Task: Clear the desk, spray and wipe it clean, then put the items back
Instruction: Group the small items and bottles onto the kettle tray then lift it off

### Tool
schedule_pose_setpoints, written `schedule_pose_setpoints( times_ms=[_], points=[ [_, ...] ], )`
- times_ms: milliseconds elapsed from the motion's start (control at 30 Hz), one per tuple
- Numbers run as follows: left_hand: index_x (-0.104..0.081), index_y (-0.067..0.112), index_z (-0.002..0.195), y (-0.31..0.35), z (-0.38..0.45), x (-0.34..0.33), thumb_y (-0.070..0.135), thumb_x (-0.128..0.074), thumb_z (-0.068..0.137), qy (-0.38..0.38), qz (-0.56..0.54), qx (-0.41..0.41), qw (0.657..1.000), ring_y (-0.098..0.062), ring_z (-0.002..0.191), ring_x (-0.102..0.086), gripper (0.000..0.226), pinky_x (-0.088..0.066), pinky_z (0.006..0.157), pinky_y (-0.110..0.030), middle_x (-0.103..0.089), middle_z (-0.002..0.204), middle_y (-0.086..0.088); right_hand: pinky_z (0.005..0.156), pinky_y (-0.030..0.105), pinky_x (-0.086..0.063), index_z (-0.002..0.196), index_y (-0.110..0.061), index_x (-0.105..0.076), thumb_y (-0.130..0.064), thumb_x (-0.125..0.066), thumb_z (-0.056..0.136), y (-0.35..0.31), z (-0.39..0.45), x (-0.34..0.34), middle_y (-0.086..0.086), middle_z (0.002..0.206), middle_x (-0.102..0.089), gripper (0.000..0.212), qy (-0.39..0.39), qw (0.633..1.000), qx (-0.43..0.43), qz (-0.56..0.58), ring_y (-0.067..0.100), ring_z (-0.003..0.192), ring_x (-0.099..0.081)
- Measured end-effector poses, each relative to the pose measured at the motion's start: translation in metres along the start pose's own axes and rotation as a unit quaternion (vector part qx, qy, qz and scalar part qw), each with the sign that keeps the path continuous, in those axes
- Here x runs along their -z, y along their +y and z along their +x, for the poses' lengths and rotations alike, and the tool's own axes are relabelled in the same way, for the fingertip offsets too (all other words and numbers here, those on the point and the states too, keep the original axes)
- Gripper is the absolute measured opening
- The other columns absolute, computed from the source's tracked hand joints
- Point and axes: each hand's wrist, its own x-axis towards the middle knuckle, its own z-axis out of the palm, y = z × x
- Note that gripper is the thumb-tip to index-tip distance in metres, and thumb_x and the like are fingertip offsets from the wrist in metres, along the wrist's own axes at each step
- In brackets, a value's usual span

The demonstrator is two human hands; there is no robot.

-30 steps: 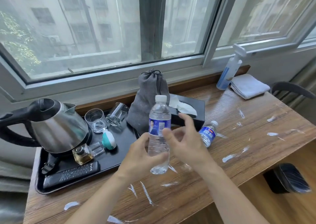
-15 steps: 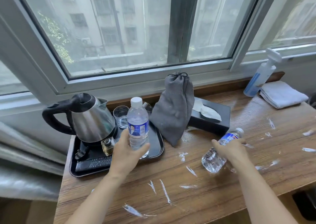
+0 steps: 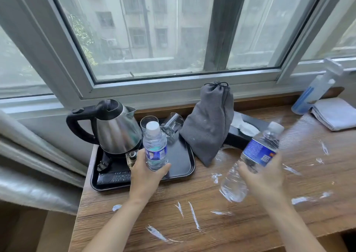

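My left hand (image 3: 145, 174) grips an upright water bottle (image 3: 154, 146) over the black tray (image 3: 183, 167) at the desk's left end. My right hand (image 3: 264, 176) grips a second water bottle (image 3: 254, 157), tilted and lifted above the wooden desk (image 3: 221, 228). White smears streak the desk top. A blue spray bottle (image 3: 316, 90) and a folded white cloth (image 3: 335, 113) sit at the back right by the window.
The tray holds a steel kettle (image 3: 115, 128), two glasses (image 3: 169, 123), a small perfume bottle (image 3: 132, 156) and a remote (image 3: 115, 177). A grey drawstring bag (image 3: 210, 124) leans in front of a black tissue box (image 3: 248, 128). A curtain (image 3: 28, 174) hangs left of the desk.
My right hand has lifted the second bottle off the desk and tilted it upward. My left hand has kept its bottle over the tray, slightly lower. The view has swung a little left.
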Motion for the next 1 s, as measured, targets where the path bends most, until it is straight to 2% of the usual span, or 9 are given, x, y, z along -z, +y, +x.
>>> schedule_pose_setpoints(
  times_ms=[67,133,200,267,333,400,533,767,1000],
  points=[
    [-0.055,0.035,0.102,-0.002,-0.001,-0.002,0.026,-0.097,0.066,0.01,0.016,-0.012,1.0,-0.017,0.094,-0.068,0.056,-0.057,0.087,-0.047,-0.067,0.101,0.011,0.086,0.038,-0.05,0.144,-0.026,-0.032,-0.036,-0.087,0.072,-0.022,-0.01,-0.01,-0.01,0.105,-0.067,0.091,-0.016,0.997,0.061,0.042,0.02,0.092,-0.066],
    [-0.056,0.029,0.101,-0.003,-0.003,-0.005,0.025,-0.098,0.065,0.023,0.034,-0.027,0.999,-0.018,0.095,-0.065,0.056,-0.056,0.087,-0.048,-0.061,0.102,0.009,0.086,0.029,-0.046,0.147,-0.026,-0.03,-0.033,-0.088,0.071,-0.042,-0.014,-0.027,-0.012,0.108,-0.067,0.096,-0.049,0.991,0.103,0.074,0.01,0.093,-0.065],
    [-0.055,0.027,0.101,-0.005,-0.005,-0.007,0.025,-0.098,0.065,0.03,0.041,-0.03,0.998,-0.016,0.093,-0.064,0.056,-0.057,0.084,-0.046,-0.06,0.101,0.01,0.083,0.024,-0.047,0.145,-0.023,-0.033,-0.029,-0.089,0.073,-0.058,-0.012,-0.05,-0.014,0.11,-0.067,0.092,-0.088,0.981,0.148,0.092,-0.002,0.093,-0.064],
    [-0.056,0.028,0.105,-0.008,-0.005,-0.007,0.029,-0.098,0.065,0.035,0.045,-0.029,0.998,-0.016,0.097,-0.064,0.058,-0.057,0.086,-0.046,-0.062,0.103,0.011,0.086,0.02,-0.05,0.144,-0.024,-0.034,-0.026,-0.088,0.076,-0.068,-0.005,-0.077,-0.015,0.116,-0.066,0.087,-0.125,0.967,0.195,0.11,-0.003,0.102,-0.064],
    [-0.056,0.028,0.114,-0.011,-0.004,-0.007,0.032,-0.097,0.066,0.032,0.056,-0.027,0.998,-0.016,0.105,-0.062,0.063,-0.055,0.091,-0.044,-0.063,0.108,0.011,0.092,0.023,-0.05,0.144,-0.03,-0.031,-0.027,-0.086,0.078,-0.075,0.004,-0.102,-0.014,0.123,-0.062,0.086,-0.162,0.955,0.227,0.1,0.003,0.11,-0.062],
    [-0.055,0.025,0.118,-0.013,-0.004,-0.007,0.034,-0.096,0.068,0.024,0.071,-0.031,0.997,-0.013,0.109,-0.058,0.066,-0.052,0.095,-0.04,-0.062,0.111,0.01,0.096,0.032,-0.051,0.142,-0.035,-0.029,-0.028,-0.084,0.079,-0.081,0.011,-0.121,-0.017,0.125,-0.058,0.084,-0.184,0.948,0.246,0.084,0.005,0.113,-0.061],
    [-0.054,0.023,0.12,-0.016,-0.005,-0.008,0.038,-0.094,0.069,0.008,0.089,-0.028,0.996,-0.011,0.113,-0.051,0.066,-0.047,0.098,-0.034,-0.058,0.112,0.012,0.098,0.037,-0.052,0.143,-0.037,-0.032,-0.031,-0.079,0.084,-0.088,0.021,-0.147,-0.027,0.125,-0.05,0.075,-0.22,0.935,0.27,0.062,0.006,0.115,-0.058],
    [-0.056,0.021,0.126,-0.022,-0.001,-0.008,0.041,-0.095,0.065,0.004,0.113,-0.03,0.993,-0.017,0.119,-0.052,0.075,-0.045,0.105,-0.038,-0.057,0.117,0.009,0.095,0.032,-0.05,0.14,-0.035,-0.036,-0.031,-0.077,0.086,-0.078,0.028,-0.163,-0.018,0.126,-0.057,0.068,-0.237,0.933,0.265,0.054,0.008,0.114,-0.06],
    [-0.042,0.031,0.147,-0.025,-0.012,0.038,0.044,-0.097,0.063,-0.037,0.12,-0.023,0.992,-0.001,0.133,-0.039,0.101,-0.031,0.116,-0.025,-0.047,0.137,0.02,0.102,0.03,-0.045,0.137,-0.034,-0.043,-0.016,-0.077,0.083,-0.055,0.028,-0.16,-0.016,0.128,-0.054,0.067,-0.237,0.938,0.255,0.003,0.005,0.124,-0.05]
  ],
)
